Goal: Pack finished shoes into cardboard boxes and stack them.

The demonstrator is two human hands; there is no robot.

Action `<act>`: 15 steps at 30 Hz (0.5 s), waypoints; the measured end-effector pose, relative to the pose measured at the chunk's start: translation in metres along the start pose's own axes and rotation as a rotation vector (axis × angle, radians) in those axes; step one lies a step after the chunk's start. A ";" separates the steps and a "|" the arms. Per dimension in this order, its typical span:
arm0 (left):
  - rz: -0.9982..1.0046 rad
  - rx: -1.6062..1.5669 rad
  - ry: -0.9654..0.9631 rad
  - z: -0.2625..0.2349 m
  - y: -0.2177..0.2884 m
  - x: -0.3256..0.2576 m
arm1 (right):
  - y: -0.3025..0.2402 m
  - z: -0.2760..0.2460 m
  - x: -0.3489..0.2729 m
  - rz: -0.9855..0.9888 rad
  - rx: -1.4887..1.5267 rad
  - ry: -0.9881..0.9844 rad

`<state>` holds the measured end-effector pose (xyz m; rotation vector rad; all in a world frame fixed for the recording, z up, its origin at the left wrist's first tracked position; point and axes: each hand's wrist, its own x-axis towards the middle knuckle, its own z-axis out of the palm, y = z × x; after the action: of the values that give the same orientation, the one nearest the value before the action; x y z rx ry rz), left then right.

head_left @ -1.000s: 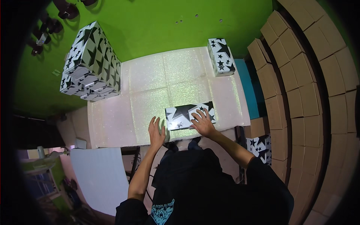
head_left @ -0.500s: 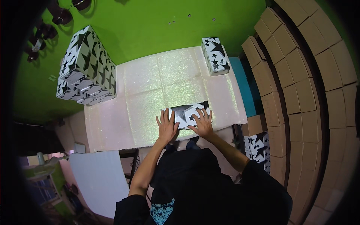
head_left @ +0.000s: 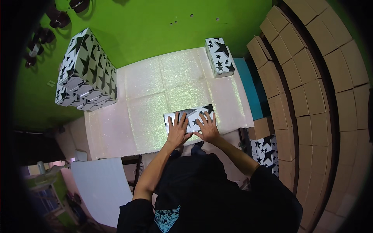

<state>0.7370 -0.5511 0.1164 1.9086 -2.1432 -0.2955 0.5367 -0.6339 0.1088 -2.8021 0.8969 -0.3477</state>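
Lying by the near edge of the tabletop (head_left: 145,97) is the star-patterned box (head_left: 192,126). Left hand (head_left: 178,130) rests on its left half, right hand (head_left: 209,129) on its right, fingers spread, thumbs close together.

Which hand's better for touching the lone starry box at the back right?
Probably the right hand: resting on the near box, it is closer to that back box than the left hand.
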 end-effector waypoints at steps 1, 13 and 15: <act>0.023 0.015 0.021 0.002 0.000 0.002 | 0.002 0.002 -0.001 0.003 -0.003 0.001; -0.055 0.012 -0.072 -0.003 0.006 0.002 | 0.019 -0.031 0.058 -0.133 -0.022 -0.300; -0.063 0.012 -0.072 -0.005 0.008 0.005 | 0.023 -0.024 0.060 -0.139 -0.013 -0.357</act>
<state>0.7307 -0.5553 0.1238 2.0036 -2.1375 -0.3702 0.5650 -0.6902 0.1359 -2.8136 0.6281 0.1405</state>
